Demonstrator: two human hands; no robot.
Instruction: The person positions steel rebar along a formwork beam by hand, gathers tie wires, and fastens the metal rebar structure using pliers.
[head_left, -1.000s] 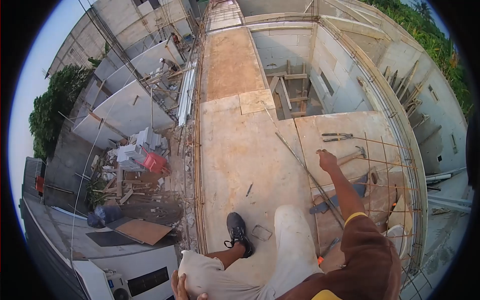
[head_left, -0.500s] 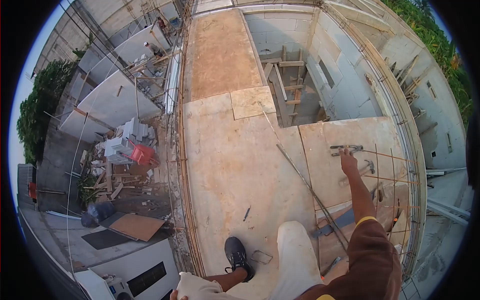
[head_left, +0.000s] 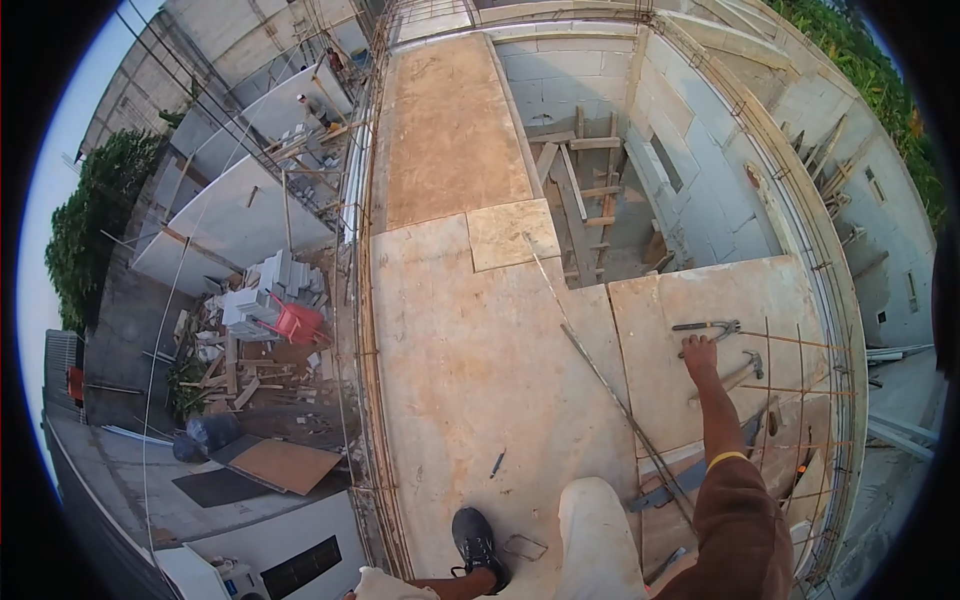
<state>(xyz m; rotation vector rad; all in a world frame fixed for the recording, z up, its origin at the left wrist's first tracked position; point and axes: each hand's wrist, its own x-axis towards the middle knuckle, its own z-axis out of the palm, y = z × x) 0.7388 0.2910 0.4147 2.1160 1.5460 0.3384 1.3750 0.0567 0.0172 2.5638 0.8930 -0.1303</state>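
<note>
My right hand (head_left: 699, 352) reaches down to the plywood deck (head_left: 480, 370) on the right. Its fingers are closed round one handle of a pair of pincers (head_left: 731, 328). The other, dark handle lies apart from the hand, pointing left. Just below the hand a claw hammer (head_left: 752, 366) rests on the boards, its handle partly behind my wrist. My left hand is out of the picture, below the bottom edge.
A deep opening (head_left: 610, 200) with timber props lies ahead. Thin rebar (head_left: 800, 390) crosses the deck at right. A long metal rod (head_left: 610, 390) lies diagonally near my knee. Rebar cages (head_left: 366, 380) line the left edge, with a drop beyond. A distant person (head_left: 315, 108) works lower down.
The pincers' handles have spread apart, with my right hand on the nearer one. My view has tilted slightly upward, so the scene sits lower. Left-hand fingers have dropped out of view.
</note>
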